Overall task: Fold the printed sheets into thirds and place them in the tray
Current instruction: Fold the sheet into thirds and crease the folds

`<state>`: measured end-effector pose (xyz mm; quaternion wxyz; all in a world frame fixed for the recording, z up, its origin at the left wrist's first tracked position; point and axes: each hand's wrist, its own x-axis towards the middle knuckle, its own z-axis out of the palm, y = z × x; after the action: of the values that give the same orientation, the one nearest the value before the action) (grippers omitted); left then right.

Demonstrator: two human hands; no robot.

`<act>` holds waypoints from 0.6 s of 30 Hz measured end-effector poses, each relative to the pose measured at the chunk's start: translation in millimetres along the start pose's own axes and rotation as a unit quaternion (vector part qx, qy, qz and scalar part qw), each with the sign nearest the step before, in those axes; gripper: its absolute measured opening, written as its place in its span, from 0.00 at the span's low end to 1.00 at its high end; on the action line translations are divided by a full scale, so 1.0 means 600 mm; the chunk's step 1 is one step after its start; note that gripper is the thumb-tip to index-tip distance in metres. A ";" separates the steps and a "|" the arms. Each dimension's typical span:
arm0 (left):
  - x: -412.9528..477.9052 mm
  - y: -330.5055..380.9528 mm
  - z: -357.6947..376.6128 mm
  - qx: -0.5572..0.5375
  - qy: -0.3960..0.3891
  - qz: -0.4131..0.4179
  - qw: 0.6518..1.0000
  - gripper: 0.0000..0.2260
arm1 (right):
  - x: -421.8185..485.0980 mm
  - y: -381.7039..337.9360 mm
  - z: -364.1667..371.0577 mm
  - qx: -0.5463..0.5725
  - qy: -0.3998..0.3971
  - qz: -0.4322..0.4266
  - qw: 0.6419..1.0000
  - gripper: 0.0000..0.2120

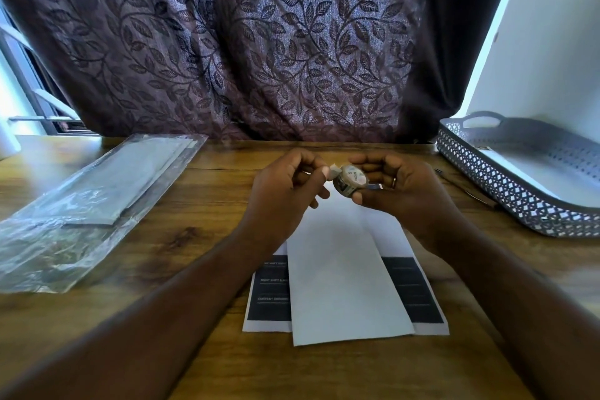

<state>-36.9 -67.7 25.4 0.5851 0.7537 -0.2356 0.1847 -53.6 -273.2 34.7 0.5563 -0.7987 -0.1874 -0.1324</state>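
Above the middle of the wooden worktop (201, 191), the right hand (402, 185) grips a small roll of patterned tape (352, 180), and the left hand (282, 185) pinches its loose end. Toward the near edge, a folded white paper sheet (344, 276) lies on a flat black-printed sheet (269, 295). The grey lattice plastic tray (506, 185) sits at the far right corner, and a clear plastic sleeve (97, 198) lies by the left edge.

White lettering on the dark left panel of the printed sheet (269, 289) is blurred; one line seems to begin "NIGHT SHIFT". Printing on the small roll (352, 180) is too small to read.
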 end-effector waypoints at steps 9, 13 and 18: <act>0.004 -0.002 0.000 -0.120 0.000 -0.104 0.987 0.04 | -0.005 -0.003 -0.006 0.017 -0.012 0.000 1.000 0.25; 0.012 -0.011 -0.010 -0.113 0.019 -0.120 0.986 0.05 | 0.000 0.003 -0.021 0.009 -0.004 0.030 1.000 0.25; 0.011 -0.011 -0.014 -0.104 0.002 -0.129 0.986 0.05 | 0.009 0.036 -0.075 -0.290 0.103 0.120 0.944 0.28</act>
<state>-28.0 -58.9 26.1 0.6795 0.7126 -0.1528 0.0838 -39.2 -321.5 34.4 0.3283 -0.9240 0.0150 -0.1953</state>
